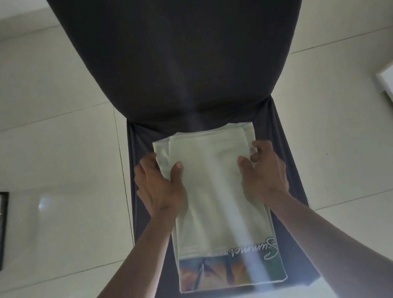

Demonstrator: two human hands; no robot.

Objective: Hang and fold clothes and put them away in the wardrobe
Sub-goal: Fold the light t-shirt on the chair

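The shirt, folded into a long strip, lies on the seat of a dark covered chair. The left hand pinches its edge at 9 o'clock, and the right hand pinches the edge at 3 o'clock.

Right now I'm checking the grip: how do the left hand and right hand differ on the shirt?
The left hand sits at the folded shirt's left edge, thumb lying flat on top; the right hand sits at its right edge, fingers curled, bunching the fabric. Both grip the shirt on the chair seat.
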